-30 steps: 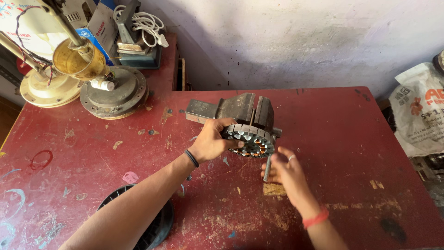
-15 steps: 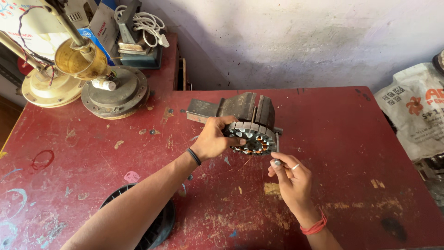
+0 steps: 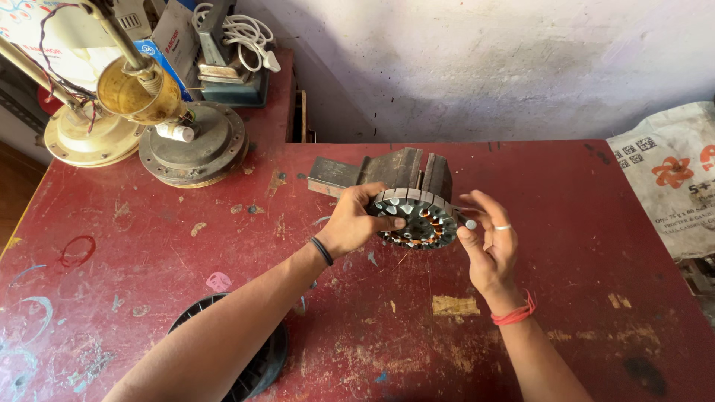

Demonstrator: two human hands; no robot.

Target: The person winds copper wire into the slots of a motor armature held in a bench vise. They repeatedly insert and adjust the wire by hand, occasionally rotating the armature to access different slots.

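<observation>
A single head-worn camera looks steeply down and forward from above the person's own arms, which enter from the bottom edge. The left hand and right hand sit near the centre of the frame, fairly close — about arm's length below the lens. Beyond the hands the view reaches the far edge of a red table and a pale wall — no second view shares the scene.
</observation>
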